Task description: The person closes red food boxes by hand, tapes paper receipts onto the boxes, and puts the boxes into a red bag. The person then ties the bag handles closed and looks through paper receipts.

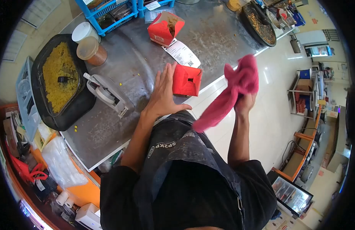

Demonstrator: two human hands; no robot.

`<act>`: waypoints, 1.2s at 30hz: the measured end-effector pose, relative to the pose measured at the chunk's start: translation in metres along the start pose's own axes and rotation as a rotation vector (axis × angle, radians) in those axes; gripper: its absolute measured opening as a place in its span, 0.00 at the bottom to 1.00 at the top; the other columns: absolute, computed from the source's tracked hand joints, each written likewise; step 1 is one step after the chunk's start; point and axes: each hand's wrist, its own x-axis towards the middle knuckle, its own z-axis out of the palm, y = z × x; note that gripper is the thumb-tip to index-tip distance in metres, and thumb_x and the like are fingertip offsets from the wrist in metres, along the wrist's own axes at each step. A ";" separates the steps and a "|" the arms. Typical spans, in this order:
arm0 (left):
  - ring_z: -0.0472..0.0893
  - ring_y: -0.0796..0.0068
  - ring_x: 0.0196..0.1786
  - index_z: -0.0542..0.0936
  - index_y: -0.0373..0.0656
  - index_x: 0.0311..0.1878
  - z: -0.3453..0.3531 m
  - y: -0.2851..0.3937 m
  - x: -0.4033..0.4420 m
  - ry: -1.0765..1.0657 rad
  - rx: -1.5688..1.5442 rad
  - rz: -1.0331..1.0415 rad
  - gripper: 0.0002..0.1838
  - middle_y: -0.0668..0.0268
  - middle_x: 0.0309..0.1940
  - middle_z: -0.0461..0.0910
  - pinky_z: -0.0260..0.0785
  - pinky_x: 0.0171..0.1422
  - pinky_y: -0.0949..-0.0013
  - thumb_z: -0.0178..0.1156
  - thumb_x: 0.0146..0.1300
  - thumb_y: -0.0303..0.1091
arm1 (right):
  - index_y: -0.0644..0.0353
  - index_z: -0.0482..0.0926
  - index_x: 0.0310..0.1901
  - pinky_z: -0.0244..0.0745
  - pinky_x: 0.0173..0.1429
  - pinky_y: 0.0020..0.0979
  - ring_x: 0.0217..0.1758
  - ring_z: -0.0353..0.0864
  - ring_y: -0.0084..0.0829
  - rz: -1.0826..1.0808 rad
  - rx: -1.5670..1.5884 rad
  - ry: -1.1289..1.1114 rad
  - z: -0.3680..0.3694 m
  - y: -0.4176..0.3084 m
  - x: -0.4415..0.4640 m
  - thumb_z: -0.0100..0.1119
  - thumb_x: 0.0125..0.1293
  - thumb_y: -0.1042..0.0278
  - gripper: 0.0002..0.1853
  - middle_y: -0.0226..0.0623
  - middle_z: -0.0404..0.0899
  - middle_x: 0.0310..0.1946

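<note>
My right hand (245,102) is closed around a pink cloth (233,96), which hangs over the floor beyond the table's edge. A closed red takeaway box (187,80) sits near that edge. Beside it, my left hand (162,94) is spread with thumb and fingers apart, the fingertips at the box's left side; whether they touch it I cannot tell. Behind stands an open red box (166,28) with brown food inside. A printed paper receipt (182,53) lies between the two boxes.
A tape dispenser (108,94) rests left of my hand. Further left is a black pan of yellow rice (58,76), with a lidded tub (92,51) of reddish-brown contents nearby. Blue baskets (110,17) line the back. A dark pan (258,25) sits at the far right corner.
</note>
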 end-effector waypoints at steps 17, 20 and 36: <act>0.50 0.37 0.77 0.67 0.36 0.69 0.042 0.080 0.071 0.288 0.253 0.018 0.54 0.44 0.75 0.53 0.36 0.75 0.33 0.73 0.42 0.61 | 0.66 0.78 0.50 0.76 0.45 0.30 0.41 0.81 0.27 0.169 0.253 -0.310 -0.009 0.021 0.062 0.52 0.68 0.71 0.13 0.33 0.83 0.42; 0.57 0.41 0.75 0.84 0.39 0.51 0.084 0.088 0.117 0.457 0.171 0.017 0.27 0.51 0.69 0.67 0.46 0.75 0.41 0.75 0.48 0.42 | 0.67 0.76 0.54 0.75 0.51 0.28 0.47 0.80 0.25 0.167 0.374 -0.262 -0.006 0.032 0.091 0.53 0.70 0.73 0.13 0.35 0.81 0.46; 0.62 0.45 0.73 0.41 0.28 0.75 -0.030 -0.094 0.139 0.290 0.391 -0.504 0.77 0.38 0.71 0.55 0.54 0.76 0.54 0.83 0.29 0.51 | 0.63 0.79 0.52 0.73 0.59 0.44 0.54 0.79 0.49 -0.100 -0.320 -0.854 0.143 0.104 0.268 0.53 0.66 0.49 0.24 0.52 0.81 0.48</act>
